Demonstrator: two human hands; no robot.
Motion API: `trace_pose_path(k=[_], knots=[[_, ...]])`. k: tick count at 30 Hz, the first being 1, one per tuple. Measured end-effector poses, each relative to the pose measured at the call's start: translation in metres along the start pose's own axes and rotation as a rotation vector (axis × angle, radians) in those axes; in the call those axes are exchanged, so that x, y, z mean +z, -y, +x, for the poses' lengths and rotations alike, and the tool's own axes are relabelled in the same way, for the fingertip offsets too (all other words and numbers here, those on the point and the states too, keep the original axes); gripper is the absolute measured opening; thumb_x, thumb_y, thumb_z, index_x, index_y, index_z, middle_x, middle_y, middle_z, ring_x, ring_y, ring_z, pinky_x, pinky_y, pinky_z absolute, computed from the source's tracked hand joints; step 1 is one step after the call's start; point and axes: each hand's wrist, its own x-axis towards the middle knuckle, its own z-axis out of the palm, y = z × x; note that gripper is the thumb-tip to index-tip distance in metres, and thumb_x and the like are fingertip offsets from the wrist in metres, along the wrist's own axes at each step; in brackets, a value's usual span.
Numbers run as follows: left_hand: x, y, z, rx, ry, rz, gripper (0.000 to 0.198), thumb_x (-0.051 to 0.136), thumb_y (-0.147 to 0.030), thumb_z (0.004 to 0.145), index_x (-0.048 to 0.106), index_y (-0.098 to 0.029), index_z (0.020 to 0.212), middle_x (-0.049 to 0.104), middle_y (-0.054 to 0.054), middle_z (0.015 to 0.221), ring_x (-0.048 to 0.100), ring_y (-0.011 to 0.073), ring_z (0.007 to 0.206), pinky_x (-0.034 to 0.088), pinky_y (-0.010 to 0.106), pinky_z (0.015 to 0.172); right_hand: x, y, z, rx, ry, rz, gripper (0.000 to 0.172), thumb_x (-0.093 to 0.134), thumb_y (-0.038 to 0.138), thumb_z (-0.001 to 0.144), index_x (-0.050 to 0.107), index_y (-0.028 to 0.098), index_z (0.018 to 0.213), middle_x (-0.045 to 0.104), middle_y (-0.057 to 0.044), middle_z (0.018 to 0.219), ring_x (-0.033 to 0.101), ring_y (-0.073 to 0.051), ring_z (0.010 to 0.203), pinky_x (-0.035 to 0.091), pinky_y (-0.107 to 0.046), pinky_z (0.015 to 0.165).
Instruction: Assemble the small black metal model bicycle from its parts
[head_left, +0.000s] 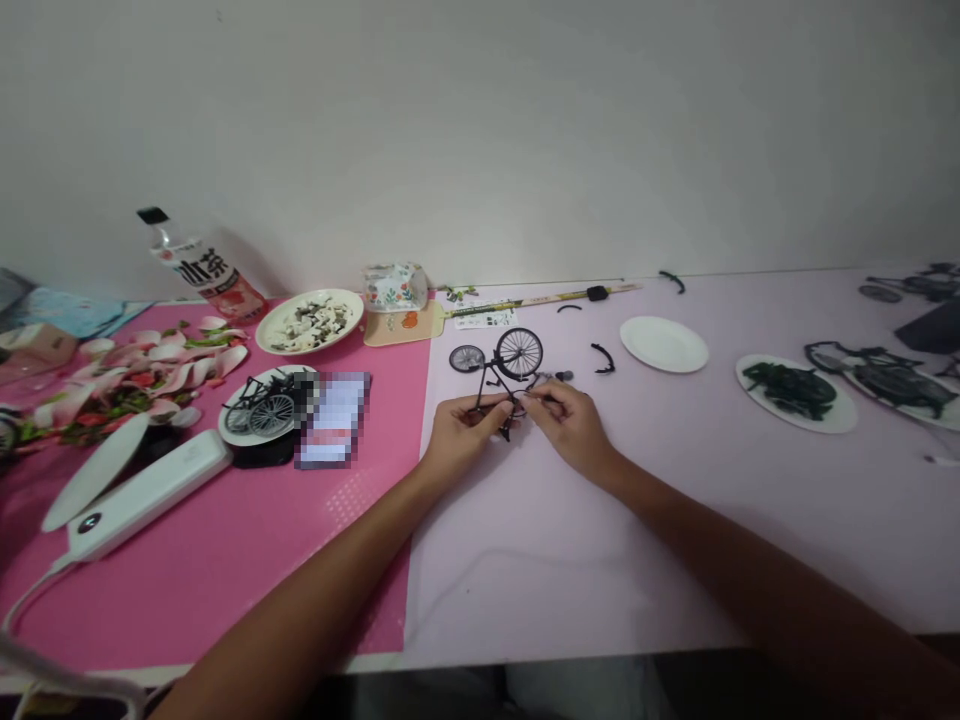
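A small black model bicycle (498,366) is held above the pale tabletop, its two spoked wheels pointing away from me. My left hand (466,438) is closed on the frame, thumb and fingers pinching it near the seat end. From the other side, my right hand (568,422) has its fingertips pinched together at the same end, by a thin curved black part. Whether that part is joined to the bicycle is hidden by my fingers. Right of the bicycle lie a curved black piece (602,358) and an empty white plate (664,344).
At left, on a pink mat (300,580), are a plate of bicycle parts (262,408), a phone (334,420), a white device (154,497), a bowl (310,322) and a drink bottle (206,268). At right stands a plate of dark green pieces (795,392). A wall bounds the back.
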Motion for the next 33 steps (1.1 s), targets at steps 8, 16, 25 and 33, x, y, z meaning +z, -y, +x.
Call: trace_pose_path(k=[8, 16, 25, 33], knots=[[-0.0011, 0.0003, 0.0007, 0.01, 0.016, 0.04, 0.051, 0.092, -0.052, 0.075, 0.085, -0.013, 0.107, 0.085, 0.014, 0.096, 0.081, 0.0264, 0.085, 0.065, 0.035, 0.077, -0.0014, 0.0045, 0.0018, 0.015, 0.005, 0.027, 0.021, 0.073, 0.042, 0.092, 0.077, 0.022, 0.087, 0.054, 0.002, 0.068, 0.044, -0.014, 0.058, 0.041, -0.03, 0.058], [-0.0014, 0.0004, 0.0004, 0.022, -0.004, 0.09, 0.046, 0.09, -0.051, 0.079, 0.085, -0.013, 0.105, 0.085, 0.014, 0.098, 0.081, 0.026, 0.087, 0.064, 0.033, 0.076, 0.0005, 0.0018, 0.0005, 0.083, 0.042, 0.104, 0.025, 0.073, 0.048, 0.091, 0.077, 0.022, 0.09, 0.066, -0.002, 0.074, 0.054, -0.016, 0.061, 0.052, -0.032, 0.062], [-0.0033, -0.0015, 0.0002, -0.044, 0.143, 0.069, 0.057, 0.09, -0.052, 0.08, 0.082, -0.013, 0.121, 0.084, 0.015, 0.108, 0.08, 0.0264, 0.095, 0.063, 0.034, 0.082, -0.0005, -0.0008, -0.0014, 0.124, 0.06, 0.105, 0.024, 0.073, 0.046, 0.09, 0.074, 0.022, 0.089, 0.05, 0.005, 0.059, 0.046, -0.014, 0.054, 0.045, -0.029, 0.055], [-0.0035, -0.0073, 0.002, -0.024, 0.19, 0.045, 0.061, 0.09, -0.06, 0.077, 0.083, -0.014, 0.116, 0.084, 0.015, 0.103, 0.078, 0.0267, 0.093, 0.062, 0.034, 0.08, -0.0001, 0.0024, -0.0003, 0.046, 0.05, 0.097, 0.025, 0.073, 0.048, 0.091, 0.075, 0.023, 0.089, 0.072, -0.005, 0.084, 0.061, -0.019, 0.068, 0.051, -0.032, 0.059]])
